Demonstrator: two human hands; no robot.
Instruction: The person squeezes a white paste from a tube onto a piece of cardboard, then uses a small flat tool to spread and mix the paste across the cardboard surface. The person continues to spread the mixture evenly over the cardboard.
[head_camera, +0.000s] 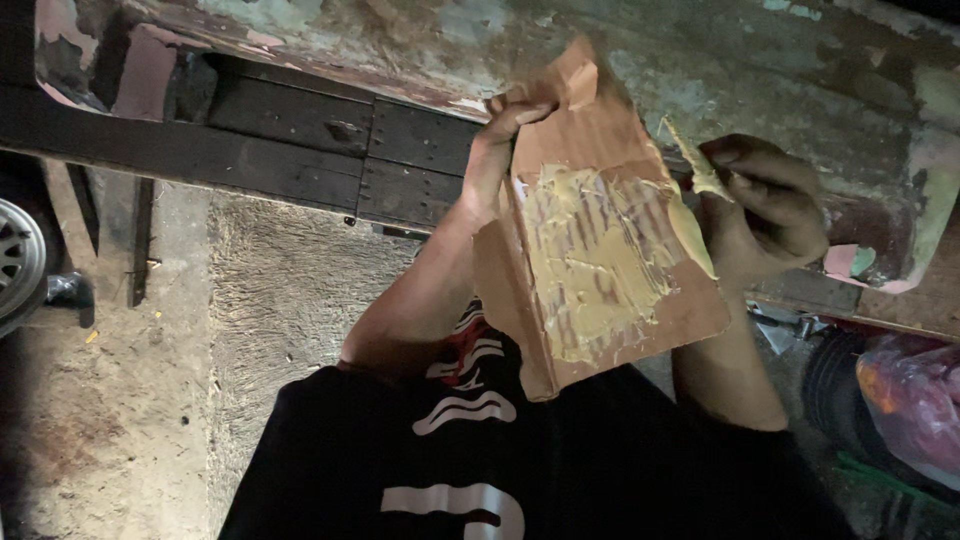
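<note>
Your left hand (492, 150) clamps the cardboard (610, 230) by its top edge before the worn panel (560, 45); right fingers (745, 185) pinch a putty-laden scraper (695, 165) (light, floppy board; sticky filler, so grip bare edges).

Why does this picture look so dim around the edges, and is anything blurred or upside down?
Head view: light falls mostly on the brown cardboard piece smeared with yellowish putty, while the lower corners sink into shadow; the left hand and right hand look dark and slightly soft; the pink plastic bag is blurred; the black shirt fills the bottom, its white markings look inverted.
</note>
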